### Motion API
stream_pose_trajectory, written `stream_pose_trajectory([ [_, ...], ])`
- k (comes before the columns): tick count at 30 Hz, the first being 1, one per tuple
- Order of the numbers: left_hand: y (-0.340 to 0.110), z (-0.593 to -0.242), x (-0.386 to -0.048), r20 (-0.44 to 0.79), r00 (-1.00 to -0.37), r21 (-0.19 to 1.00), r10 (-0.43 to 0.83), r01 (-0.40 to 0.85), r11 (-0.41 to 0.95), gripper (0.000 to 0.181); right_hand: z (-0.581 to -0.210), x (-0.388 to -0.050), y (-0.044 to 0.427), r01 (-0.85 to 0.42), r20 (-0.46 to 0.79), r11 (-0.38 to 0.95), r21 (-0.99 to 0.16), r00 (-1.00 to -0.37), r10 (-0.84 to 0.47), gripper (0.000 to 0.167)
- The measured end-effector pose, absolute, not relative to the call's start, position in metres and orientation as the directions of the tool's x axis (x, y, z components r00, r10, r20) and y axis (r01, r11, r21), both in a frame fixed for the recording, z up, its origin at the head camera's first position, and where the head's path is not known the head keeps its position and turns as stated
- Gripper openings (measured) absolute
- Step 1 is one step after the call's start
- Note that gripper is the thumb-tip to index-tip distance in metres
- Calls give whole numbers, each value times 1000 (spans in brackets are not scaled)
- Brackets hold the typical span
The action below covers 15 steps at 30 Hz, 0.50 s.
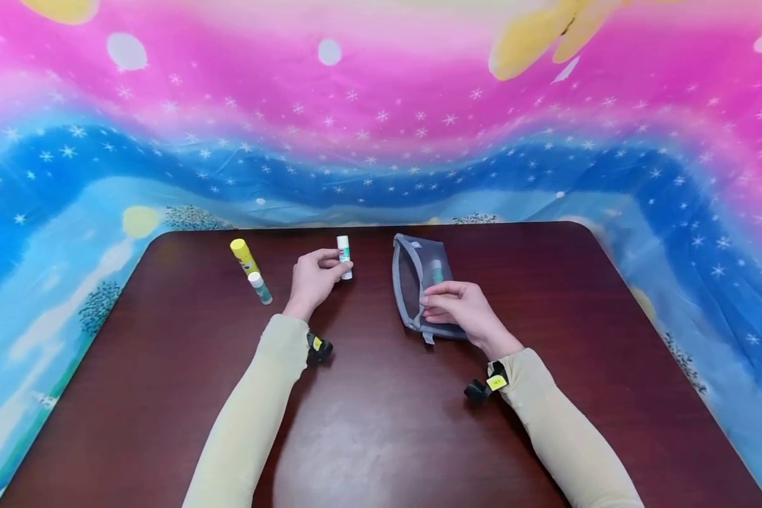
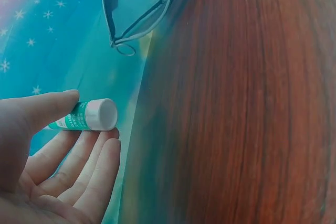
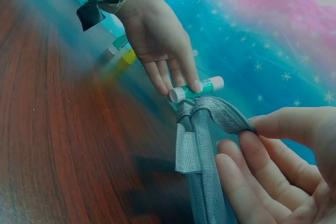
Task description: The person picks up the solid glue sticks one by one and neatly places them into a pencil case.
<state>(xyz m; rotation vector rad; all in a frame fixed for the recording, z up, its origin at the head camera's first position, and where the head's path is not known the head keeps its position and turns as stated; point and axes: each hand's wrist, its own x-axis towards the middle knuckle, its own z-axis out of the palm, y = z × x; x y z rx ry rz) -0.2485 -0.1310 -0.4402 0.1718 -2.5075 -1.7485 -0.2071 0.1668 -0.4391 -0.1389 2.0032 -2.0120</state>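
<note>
My left hand (image 1: 315, 280) pinches a white and green glue stick (image 1: 344, 255) between thumb and fingers, left of the pouch. Its "glue stick" label (image 2: 80, 116) shows in the left wrist view. With thumb and fingertips, my right hand (image 1: 466, 310) grips the zippered edge of a grey mesh pouch (image 1: 434, 252). The pouch's mouth gapes toward the left hand. Through the mesh a green-labelled glue stick (image 1: 437, 271) is visible inside. In the right wrist view the pouch's grey edging (image 3: 223, 114) is pinched at the fingertips.
On the left of the brown table (image 1: 381, 423) stand a yellow glue stick (image 1: 242, 254) and a smaller glue stick with a white cap (image 1: 259, 288), close together. A colourful patterned cloth (image 1: 381, 155) hangs round the table's back and sides.
</note>
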Motion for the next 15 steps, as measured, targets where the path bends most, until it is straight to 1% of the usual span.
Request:
stream_pose_trajectory([
  [7,-118,-438,-252,17,-994,941,-108,-20,337,38,-439,-208,172,133,-130,9,-991,-952,-278,31],
  [15,-113,-434,-246,20,-994,939,-103,-17,344,37,-439,-208,167,145,-139,1,-989,-947,-290,31],
])
